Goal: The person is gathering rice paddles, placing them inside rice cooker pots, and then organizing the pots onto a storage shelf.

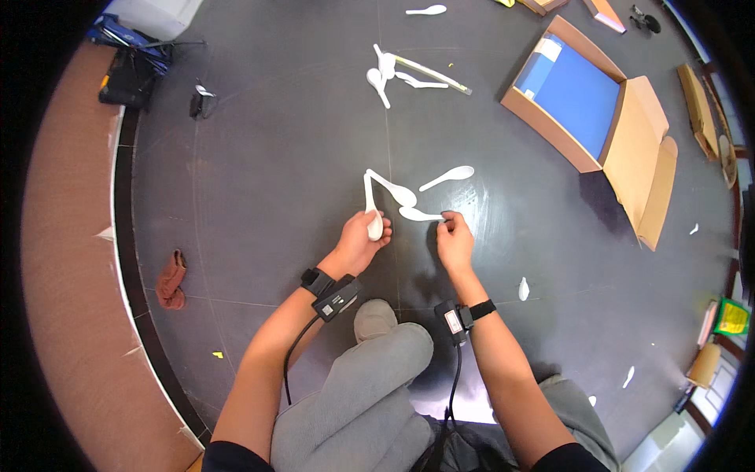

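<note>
My left hand [358,241] is closed around the bowl end of a white soup spoon [370,194], whose handle points away from me. With its fingertips, my right hand [455,236] pinches the handle end of another white spoon [416,214]. Between the hands, a third spoon [396,190] slants across the dark floor; its handle tip meets that of the left-hand spoon, and its bowl lies against the right-hand spoon's bowl. A separate white spoon [454,174] lies just beyond my right hand.
Farther ahead, several spoons [377,79] lie beside a clear strip [433,74]. An open cardboard box [551,133] holding a blue item [575,94] sits at the right. Single spoons [524,289] are scattered about. A brown cloth [171,282] lies left, near the wall.
</note>
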The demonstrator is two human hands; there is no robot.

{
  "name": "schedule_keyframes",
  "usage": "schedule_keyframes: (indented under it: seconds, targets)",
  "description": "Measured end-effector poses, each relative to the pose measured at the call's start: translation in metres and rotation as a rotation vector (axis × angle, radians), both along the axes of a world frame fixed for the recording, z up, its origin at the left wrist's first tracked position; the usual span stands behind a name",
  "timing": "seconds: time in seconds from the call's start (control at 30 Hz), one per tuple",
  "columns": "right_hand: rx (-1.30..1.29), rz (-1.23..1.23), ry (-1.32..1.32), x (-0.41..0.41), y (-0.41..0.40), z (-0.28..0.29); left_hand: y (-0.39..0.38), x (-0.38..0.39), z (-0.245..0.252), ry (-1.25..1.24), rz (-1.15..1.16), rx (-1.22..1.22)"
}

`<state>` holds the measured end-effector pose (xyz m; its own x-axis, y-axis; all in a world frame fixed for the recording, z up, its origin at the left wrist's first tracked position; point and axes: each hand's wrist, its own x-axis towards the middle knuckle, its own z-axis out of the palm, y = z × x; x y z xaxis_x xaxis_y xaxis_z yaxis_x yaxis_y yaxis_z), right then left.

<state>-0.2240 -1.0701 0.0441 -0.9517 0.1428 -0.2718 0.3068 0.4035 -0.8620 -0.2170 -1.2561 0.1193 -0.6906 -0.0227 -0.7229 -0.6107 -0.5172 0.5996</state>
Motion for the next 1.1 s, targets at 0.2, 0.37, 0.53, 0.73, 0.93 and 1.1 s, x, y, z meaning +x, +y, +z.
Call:
schedule_keyframes:
  seconds: [0.2, 0.37, 0.53, 0.73, 0.93, 1.1]
  targets:
    - [0.045, -0.148, 0.038, -0.014, -0.028, -0.004, -0.014, -0.016, -0.03, -0.019, 0.004, 0.106]
    - [0.013, -0.197, 0.042, -0.016, -0.038, 0.018, -0.021, -0.012, -0.041, -0.014, -0.024, 0.147]
    - [-0.053, -0.105, 0.135, -0.016, -0.048, 0.043, -0.04, -0.005, -0.032, 0.048, -0.055, 0.08]
    - [-0.324, 0.191, 0.136, -0.016, -0.066, 0.07, -0.049, 0.006, -0.03, 0.139, -0.219, -0.039]
    - [-0.202, 0.315, 0.288, -0.017, -0.08, 0.087, -0.039, 0.014, 0.002, 0.249, -0.399, -0.006]
    - [-0.208, 0.341, 0.316, -0.015, -0.065, 0.091, -0.026, 0.03, 0.023, 0.17, -0.471, -0.042]
